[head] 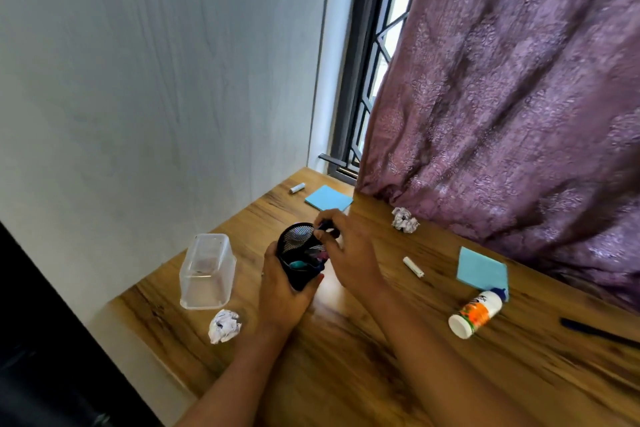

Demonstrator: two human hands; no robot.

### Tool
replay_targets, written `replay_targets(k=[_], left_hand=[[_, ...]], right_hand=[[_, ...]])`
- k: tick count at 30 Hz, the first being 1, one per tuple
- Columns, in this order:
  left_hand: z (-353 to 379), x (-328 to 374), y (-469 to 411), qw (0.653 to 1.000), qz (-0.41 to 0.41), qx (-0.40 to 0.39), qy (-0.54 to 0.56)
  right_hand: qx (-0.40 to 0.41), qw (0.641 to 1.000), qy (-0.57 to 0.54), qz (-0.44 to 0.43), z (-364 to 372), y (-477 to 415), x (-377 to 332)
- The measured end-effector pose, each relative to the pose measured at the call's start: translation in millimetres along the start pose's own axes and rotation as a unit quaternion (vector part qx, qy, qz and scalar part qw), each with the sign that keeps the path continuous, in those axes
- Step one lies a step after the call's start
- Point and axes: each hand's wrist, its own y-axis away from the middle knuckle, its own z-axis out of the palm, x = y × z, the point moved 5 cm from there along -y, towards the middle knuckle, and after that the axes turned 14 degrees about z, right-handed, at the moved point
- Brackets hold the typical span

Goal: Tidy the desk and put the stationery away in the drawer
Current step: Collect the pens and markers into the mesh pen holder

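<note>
— Left hand (280, 291)?
— Wrapped round the cup (301, 274), fingers curled on its black mesh wall, thumb on the near side. Tilted, mouth up and toward the camera, over the middle of the desk (346, 374).

— Right hand (349, 253)?
— At the cup's far rim, fingertips pinched narrow on a dark item (327, 228). Too small to name.

— Inside the cup?
— Something teal and something pink at the bottom. Blurred, hard to tell more.

— Left of the cup?
— Clear box (207, 270), and a paper ball (224, 325) just in front of it.

— Farther back?
— White stick (297, 188) and a blue pad (329, 198) near the far edge, beside the curtain (519, 97). Second paper ball (404, 219) close to the curtain's hem.

— To the right?
— Second white stick (413, 266), then a second blue pad (482, 270). Bottle (475, 314) lying on its side, blue tip touching that pad's near corner. Dark pen (595, 331) flat at the right edge, well apart from the hands.
</note>
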Motion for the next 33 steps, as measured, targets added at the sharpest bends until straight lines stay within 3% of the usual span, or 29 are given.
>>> replay_targets(k=[4,6,12,15,19,24,27,33], left_hand=[[15,10,11,0.999,-0.012,-0.016,0.033],[29,18,16,0.998,-0.02,-0.034,0.05],[86,63,30,0.991,-0.003,-0.086,0.098],[118,88,36,0.987,0.017,-0.111,0.112],[159,127,48,0.978,0.044,-0.147,0.143],[208,165,63,0.961,0.047,-0.197,0.189],[228,180,68,0.957,0.051,-0.218,0.184],[250,191,66,0.954,0.052,-0.234,0.183]], right_hand=[[-0.02,0.995,0.083,0.046,-14,15,12],[-0.021,0.995,0.068,0.076,-29,22,15],[0.144,0.976,0.0,0.162,-120,46,48],[0.219,0.951,0.07,0.205,-176,65,83],[0.262,0.9,0.119,0.326,-238,103,141],[0.151,0.82,0.243,0.496,-273,149,219],[0.092,0.8,0.296,0.513,-282,155,254],[0.061,0.773,0.385,0.501,-301,134,258]])
